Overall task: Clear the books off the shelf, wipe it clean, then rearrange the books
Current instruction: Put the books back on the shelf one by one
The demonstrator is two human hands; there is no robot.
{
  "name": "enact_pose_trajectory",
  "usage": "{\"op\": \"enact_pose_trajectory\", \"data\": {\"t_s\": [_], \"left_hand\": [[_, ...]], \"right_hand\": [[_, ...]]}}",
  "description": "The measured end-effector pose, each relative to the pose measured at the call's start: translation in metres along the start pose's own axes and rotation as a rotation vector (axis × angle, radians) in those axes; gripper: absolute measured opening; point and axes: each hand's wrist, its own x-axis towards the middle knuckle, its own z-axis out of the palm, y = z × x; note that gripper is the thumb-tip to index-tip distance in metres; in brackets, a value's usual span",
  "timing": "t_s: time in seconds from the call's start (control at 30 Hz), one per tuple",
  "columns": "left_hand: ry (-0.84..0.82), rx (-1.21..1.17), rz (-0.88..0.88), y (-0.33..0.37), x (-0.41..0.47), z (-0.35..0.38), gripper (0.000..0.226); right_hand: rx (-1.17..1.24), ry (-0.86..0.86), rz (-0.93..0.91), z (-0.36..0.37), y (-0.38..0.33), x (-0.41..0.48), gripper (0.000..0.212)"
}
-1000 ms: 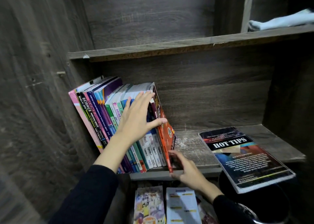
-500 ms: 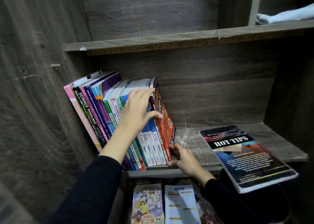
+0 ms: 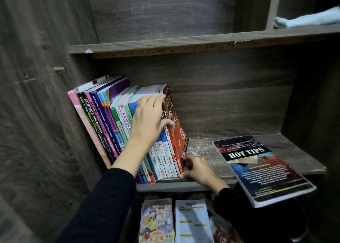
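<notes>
Nearby, the flat black HOT TIPS book (image 3: pixel 257 169) overhangs the dark wooden shelf (image 3: pixel 285 143), seemingly left to file. Our right hand (image 3: pixel 197 168) pinches the red paperback (image 3: pixel 177 130) at its foot. Our left hand (image 3: pixel 149 121) curls its fingers (image 3: pixel 154 98) over the leaning colourful book row (image 3: pixel 103 117); rearranging looks nearly done.

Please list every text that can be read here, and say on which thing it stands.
"HOT TIPS": cover of the flat book.
"SCIENCE PROCESS SKILLS": black spine.
"ANJAKAN": pale spine.
"Fizik", "Kimia", "Tingkatan 4": white spines.
Too blurred or hidden to read: the red book cover, the flat book's small print, the booklets below.
</notes>
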Motion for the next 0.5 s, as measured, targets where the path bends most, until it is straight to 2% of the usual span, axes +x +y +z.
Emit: {"op": "enact_pose_trajectory", "data": {"t_s": [0.1,0.23,0.3,0.5], "left_hand": [[-0.033,0.118,0.03,0.012,-0.008,-0.004,0.084],[0.117,0.089,0.203,0.031,-0.031,0.004,0.053],[0.13,0.049,0.21,0.043,-0.041,0.018,0.039],[-0.363,-0.062,-0.058,0.105,-0.066,0.059,0.033]], "right_hand": [[-0.136,-0.025,-0.027,-0.003,-0.001,-0.002,0.042],[-0.35,-0.005,-0.038,-0.028,0.001,-0.019,0.036],[-0.39,0.029,-0.02,-0.045,0.008,-0.031,0.032],[-0.484,0.137,0.101,-0.106,0.047,-0.076,0.03]]}}
